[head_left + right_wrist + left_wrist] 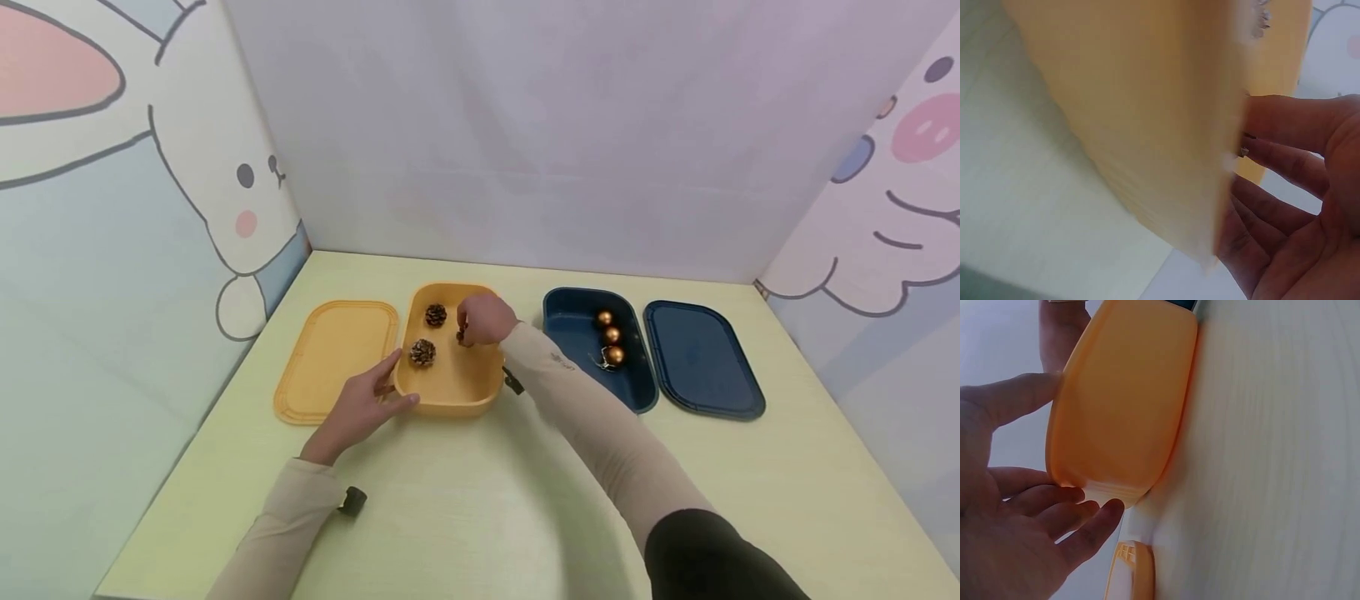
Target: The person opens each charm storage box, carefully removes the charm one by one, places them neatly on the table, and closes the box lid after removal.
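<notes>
In the head view, my right hand reaches into the yellow box and pinches a small brown pine cone, mostly hidden by the fingers. Two more pine cones lie in the box: one near the back left, a larger one near the left wall. Spread around the box's near left corner is my left hand, its thumb touching the near side and its fingers along the left side. The left wrist view shows that left hand against the outer wall. In the right wrist view, the right hand is partly behind the box wall.
A yellow lid lies left of the box. To the right stands a dark blue box with three copper-coloured balls in a row, then a dark blue lid. A curtain wall rises behind the table.
</notes>
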The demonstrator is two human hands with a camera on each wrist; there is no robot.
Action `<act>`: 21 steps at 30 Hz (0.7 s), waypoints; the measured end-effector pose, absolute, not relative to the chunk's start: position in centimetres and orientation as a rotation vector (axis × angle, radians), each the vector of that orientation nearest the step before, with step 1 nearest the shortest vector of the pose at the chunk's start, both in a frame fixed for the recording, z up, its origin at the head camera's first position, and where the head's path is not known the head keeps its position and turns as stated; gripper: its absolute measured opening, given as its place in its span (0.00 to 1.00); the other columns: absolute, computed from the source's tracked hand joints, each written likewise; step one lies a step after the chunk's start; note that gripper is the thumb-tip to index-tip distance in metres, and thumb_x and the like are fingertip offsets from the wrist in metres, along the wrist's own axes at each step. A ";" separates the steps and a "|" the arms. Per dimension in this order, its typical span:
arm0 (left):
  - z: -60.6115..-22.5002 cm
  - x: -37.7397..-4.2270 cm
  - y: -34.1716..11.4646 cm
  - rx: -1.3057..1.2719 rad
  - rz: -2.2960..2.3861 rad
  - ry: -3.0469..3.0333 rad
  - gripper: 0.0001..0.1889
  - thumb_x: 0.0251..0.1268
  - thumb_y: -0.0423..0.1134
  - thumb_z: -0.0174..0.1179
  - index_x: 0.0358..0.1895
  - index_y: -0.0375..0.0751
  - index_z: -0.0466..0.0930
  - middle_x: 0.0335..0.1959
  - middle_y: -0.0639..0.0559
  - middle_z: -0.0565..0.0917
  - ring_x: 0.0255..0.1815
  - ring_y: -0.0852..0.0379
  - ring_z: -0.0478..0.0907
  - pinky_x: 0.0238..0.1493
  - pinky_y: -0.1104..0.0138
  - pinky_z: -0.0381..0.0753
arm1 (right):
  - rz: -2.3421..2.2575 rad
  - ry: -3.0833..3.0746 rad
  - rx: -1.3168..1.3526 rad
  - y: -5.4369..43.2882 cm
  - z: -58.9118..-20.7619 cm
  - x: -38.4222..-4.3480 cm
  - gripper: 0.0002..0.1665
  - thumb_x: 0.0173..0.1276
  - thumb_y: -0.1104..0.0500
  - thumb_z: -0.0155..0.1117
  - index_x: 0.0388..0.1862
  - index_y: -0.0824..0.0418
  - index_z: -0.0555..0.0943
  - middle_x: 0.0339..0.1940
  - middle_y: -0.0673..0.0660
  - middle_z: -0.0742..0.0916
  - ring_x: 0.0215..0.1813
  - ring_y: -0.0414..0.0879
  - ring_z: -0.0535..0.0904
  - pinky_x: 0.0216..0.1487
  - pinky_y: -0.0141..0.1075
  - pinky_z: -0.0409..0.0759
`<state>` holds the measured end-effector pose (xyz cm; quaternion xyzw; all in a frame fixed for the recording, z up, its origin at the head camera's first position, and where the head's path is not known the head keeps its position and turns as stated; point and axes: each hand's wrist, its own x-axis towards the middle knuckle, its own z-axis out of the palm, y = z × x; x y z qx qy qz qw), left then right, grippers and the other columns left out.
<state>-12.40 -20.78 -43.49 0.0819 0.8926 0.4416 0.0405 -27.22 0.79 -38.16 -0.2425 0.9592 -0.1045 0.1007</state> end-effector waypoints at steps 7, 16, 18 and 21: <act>-43.6 -12.5 -20.8 0.231 1.349 2.724 0.47 0.65 0.51 0.67 0.81 0.42 0.51 0.80 0.40 0.59 0.72 0.39 0.71 0.70 0.48 0.72 | -0.349 2.789 -0.722 1.1 -36.6 -26.8 0.09 0.59 0.56 0.77 0.38 0.56 0.87 0.42 0.54 0.88 0.40 0.48 0.80 0.42 0.39 0.82; -43.6 -12.5 -20.8 0.245 1.352 2.740 0.47 0.65 0.52 0.67 0.81 0.43 0.51 0.79 0.39 0.60 0.72 0.39 0.71 0.70 0.48 0.72 | -0.530 2.769 -0.740 2.2 -35.8 -25.7 0.11 0.58 0.56 0.78 0.39 0.57 0.88 0.39 0.53 0.90 0.38 0.47 0.82 0.43 0.39 0.82; -43.6 -12.5 -20.9 0.242 1.352 2.743 0.47 0.65 0.52 0.67 0.81 0.43 0.51 0.79 0.39 0.60 0.73 0.39 0.71 0.71 0.48 0.71 | -0.588 2.760 -0.731 2.5 -36.0 -25.4 0.12 0.57 0.56 0.79 0.39 0.56 0.88 0.39 0.53 0.90 0.40 0.47 0.82 0.44 0.38 0.82; -43.7 -12.4 -20.9 0.239 1.359 2.739 0.47 0.65 0.51 0.67 0.81 0.43 0.51 0.79 0.39 0.60 0.73 0.39 0.71 0.71 0.48 0.71 | -0.671 2.740 -0.730 2.9 -36.1 -24.9 0.12 0.56 0.57 0.79 0.39 0.56 0.88 0.37 0.52 0.91 0.39 0.45 0.84 0.42 0.35 0.82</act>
